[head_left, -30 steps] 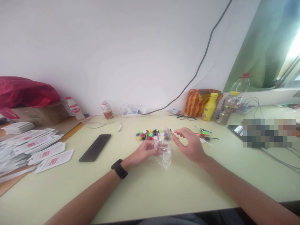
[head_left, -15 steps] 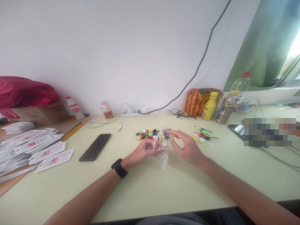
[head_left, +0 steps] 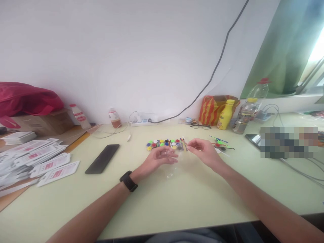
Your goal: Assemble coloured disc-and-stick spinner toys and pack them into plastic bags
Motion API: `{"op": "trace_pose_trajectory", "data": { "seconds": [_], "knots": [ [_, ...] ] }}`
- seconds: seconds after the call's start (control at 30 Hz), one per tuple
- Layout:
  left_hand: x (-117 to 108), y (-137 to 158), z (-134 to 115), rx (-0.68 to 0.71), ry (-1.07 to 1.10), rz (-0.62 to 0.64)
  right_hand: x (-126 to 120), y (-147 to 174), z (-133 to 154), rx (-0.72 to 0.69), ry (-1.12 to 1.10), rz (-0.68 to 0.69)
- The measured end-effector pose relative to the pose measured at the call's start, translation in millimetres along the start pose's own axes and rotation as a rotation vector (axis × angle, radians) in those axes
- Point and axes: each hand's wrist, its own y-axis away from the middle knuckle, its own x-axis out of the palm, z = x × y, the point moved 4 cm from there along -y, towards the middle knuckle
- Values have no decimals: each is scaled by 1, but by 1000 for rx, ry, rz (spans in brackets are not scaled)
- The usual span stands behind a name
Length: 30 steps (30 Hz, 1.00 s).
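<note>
My left hand (head_left: 160, 158) is curled around a crinkled clear plastic bag (head_left: 170, 173), which hangs below its fingers. My right hand (head_left: 204, 152) has thumb and fingertips pinched together at the right end of the coloured pieces; what lies between them is too small and blurred to name. Just beyond both hands sit rows of small round discs (head_left: 166, 142) in white, red, yellow, green, blue and black, with thin coloured sticks among them. Part of these rows is hidden behind my left hand. Coloured plastic clock-hand-like pointers (head_left: 219, 143) lie beyond my right hand.
A black phone (head_left: 102, 159) and many white card holders (head_left: 54, 170) lie to the left. Toward the wall stand a drink bottle (head_left: 115, 118), a power strip (head_left: 141, 122), glasses (head_left: 200, 126), a striped bag (head_left: 207, 109) and a yellow bottle (head_left: 226, 114). Another device (head_left: 254, 140) lies right.
My right hand's thumb and fingers have closed from a spread pose and shifted slightly right. My left fingers have stretched a little, and the bag looks less bunched.
</note>
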Motion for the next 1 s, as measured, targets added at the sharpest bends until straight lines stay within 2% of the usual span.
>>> {"op": "trace_pose_trajectory", "data": {
  "seconds": [0.2,0.37,0.6,0.77,0.87,1.0],
  "knots": [
    [-3,-3,-2,29,19,-130,-4,1,1,161,-296,91],
    [-1,-1,-4,31,54,-133,-5,2,9,168,-386,230],
    [11,3,-11,56,31,-48,1,10,25,112,-546,673],
    [22,5,-14,95,123,121,5,20,31,65,-574,937],
    [26,6,-15,99,183,200,7,27,37,54,-571,1040],
    [29,7,-15,104,233,207,10,29,44,66,-641,1032]
  ]
}}
